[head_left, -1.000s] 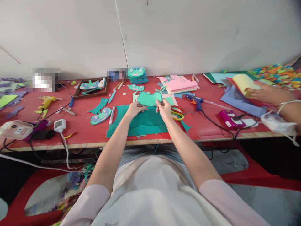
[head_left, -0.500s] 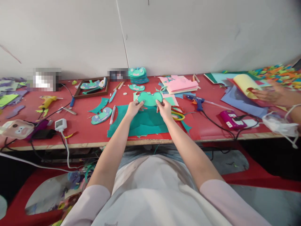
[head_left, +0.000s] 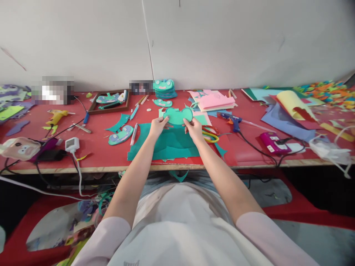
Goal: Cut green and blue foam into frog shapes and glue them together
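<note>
So the left grip (head_left: pixel 158 127) and right grip (head_left: pixel 195 127) are both narrow, pinching one light green, lobed, flat cutout (head_left: pixel 178 116) by its two sides. It's over the middle of the red counter (head_left: pixel 244 148), at the far edge of a dark green flat sheet (head_left: pixel 166 142). Looks like a hold-and-line-up step, imo; the next move calls for both pinches working together, since the piece seems bendy.

Headcount: two grips, one held cutout, two glue guns (yellow plastic one (head_left: pixel 57 117) left, blue plastic one (head_left: pixel 234 122) right), three separate green decorated faces (head_left: pixel 121 135), plus one far stack of green faces (head_left: pixel 164 89), layers too tight to count.
</note>
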Demonstrator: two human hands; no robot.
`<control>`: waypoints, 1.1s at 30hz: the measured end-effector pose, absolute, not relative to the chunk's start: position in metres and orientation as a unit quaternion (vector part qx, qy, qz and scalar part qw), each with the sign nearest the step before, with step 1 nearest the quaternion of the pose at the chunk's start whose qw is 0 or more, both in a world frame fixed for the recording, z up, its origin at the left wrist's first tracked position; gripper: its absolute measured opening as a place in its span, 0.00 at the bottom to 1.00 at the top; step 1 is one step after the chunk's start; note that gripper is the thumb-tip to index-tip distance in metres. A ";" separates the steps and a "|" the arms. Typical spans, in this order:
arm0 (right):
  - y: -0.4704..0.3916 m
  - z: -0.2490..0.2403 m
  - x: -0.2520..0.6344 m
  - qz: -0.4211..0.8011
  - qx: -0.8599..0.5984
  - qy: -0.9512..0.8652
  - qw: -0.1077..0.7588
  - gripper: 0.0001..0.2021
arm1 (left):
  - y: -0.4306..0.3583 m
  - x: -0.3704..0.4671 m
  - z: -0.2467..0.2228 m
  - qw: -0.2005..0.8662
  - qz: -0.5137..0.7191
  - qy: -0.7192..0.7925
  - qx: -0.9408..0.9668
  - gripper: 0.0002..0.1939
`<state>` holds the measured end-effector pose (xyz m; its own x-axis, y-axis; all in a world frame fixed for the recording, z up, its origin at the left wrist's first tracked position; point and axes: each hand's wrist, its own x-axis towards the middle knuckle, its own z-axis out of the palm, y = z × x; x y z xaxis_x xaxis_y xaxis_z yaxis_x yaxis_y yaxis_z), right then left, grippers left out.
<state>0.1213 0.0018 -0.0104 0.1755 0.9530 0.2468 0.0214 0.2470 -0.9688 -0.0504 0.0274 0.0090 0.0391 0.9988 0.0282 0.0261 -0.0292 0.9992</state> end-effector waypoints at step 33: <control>-0.002 -0.011 0.123 0.417 -0.471 -0.535 0.564 0.21 | 0.032 -0.053 0.006 0.451 0.505 0.501 0.539 0.12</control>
<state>0.1234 -0.0015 -0.0107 0.0796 0.9742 0.2111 0.0349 0.2090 -0.9773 -0.0526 0.0322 0.0065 -0.0114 0.9956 0.0929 0.0841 -0.0916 0.9922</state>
